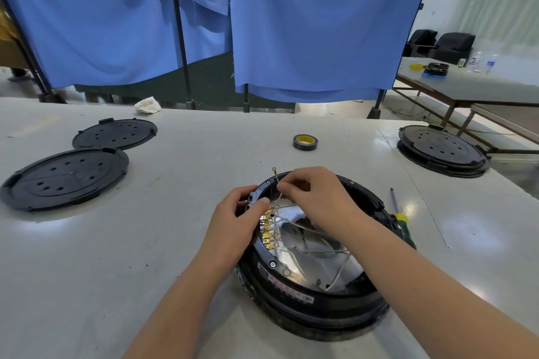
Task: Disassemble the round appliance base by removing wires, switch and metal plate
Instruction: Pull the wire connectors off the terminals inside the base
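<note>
**A:** Where are your hands right now?

**B:** Your right hand (313, 191) is pinching a thin pale wire with a ring terminal (276, 176), lifting it above the far left rim of the round black appliance base (320, 300), which sits near you, right of centre on the white table (116, 256). Your left hand (237, 214) is gripping the rim beside a row of brass spade terminals (267, 230).

**A:** What could go wrong?

**B:** Likely a hard pull: if that wire is anchored at its other end, it could snap or bend the brass row. The base could also skid if your left hand lets go.

**A:** What is inside the base?

**B:** A shiny silver metal plate (315, 264) with loose pale wires (326, 251) crossing it. I cannot pick out the switch. A green-and-yellow-handled screwdriver (401, 217) lies just beside the base, on its right.
</note>
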Tool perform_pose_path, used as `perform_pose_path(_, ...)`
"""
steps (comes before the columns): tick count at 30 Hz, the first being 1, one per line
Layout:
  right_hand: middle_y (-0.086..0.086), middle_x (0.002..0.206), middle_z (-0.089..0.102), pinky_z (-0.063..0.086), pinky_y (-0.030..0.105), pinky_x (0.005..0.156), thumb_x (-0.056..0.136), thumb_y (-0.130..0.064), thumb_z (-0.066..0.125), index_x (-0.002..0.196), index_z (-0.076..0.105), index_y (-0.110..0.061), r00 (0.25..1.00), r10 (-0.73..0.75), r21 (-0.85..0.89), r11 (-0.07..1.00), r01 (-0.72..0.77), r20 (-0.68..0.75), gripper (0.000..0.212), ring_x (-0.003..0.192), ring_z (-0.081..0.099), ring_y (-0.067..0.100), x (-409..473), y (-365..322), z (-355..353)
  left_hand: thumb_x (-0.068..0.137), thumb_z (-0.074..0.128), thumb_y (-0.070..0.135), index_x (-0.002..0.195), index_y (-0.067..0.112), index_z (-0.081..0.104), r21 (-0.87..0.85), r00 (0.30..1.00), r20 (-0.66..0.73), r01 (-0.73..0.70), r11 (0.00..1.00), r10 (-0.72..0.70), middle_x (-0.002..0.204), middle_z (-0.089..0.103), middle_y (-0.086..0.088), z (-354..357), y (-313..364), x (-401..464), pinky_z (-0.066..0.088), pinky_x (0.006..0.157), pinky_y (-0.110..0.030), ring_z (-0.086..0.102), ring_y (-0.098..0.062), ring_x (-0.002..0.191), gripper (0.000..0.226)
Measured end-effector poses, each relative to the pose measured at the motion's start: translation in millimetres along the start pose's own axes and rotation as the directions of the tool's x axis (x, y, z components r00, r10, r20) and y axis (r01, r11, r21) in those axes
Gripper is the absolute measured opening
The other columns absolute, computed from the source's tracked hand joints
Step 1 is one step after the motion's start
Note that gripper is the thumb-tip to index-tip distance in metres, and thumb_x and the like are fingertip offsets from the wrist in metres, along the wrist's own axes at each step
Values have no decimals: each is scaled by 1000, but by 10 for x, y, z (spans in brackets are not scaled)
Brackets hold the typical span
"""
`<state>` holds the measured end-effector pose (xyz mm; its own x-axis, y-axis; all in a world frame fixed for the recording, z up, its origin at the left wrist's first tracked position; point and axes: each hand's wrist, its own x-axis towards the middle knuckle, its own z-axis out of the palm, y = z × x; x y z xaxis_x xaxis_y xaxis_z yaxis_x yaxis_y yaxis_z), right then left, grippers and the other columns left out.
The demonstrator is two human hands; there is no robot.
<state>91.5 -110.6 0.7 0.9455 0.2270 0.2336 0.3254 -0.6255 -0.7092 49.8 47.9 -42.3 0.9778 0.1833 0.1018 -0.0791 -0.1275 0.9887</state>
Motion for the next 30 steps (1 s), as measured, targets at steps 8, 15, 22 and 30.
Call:
perform_pose_path(8,-10,69,66,44,18,60,92,-26,59,81,72,-29,988,140,149,980,-130,-62,16,64,56,1,76,87,-96,82,69,16,100,41,65,16,1000,21,23,1000,-23,96,68,8,-24,34,-11,47,59,-9,65,4,81,31)
perform_pose_path(15,-10,79,66,48,16,74,89,-15,64,76,70,-34,989,130,196,974,-115,-65,23,74,58,2,197,32,-377,82,69,15,100,41,67,-2,997,11,74,997,-74,101,69,1,-40,54,-18,56,78,-35,68,-16,91,31)
perform_pose_path(22,5,90,72,44,15,61,84,-10,70,88,75,-15,972,229,77,972,-224,-60,8,76,60,10,461,265,-785,81,70,10,94,41,69,0,997,7,82,997,-82,97,72,2,-60,71,-8,56,74,-31,69,-16,89,33)
perform_pose_path(30,6,79,72,49,19,55,78,-9,77,84,76,-11,937,347,-38,937,-348,-21,6,67,63,15,440,848,-917,80,67,2,88,39,75,13,997,-28,73,997,-72,86,76,1,-100,91,-42,50,64,-25,72,-14,73,39)
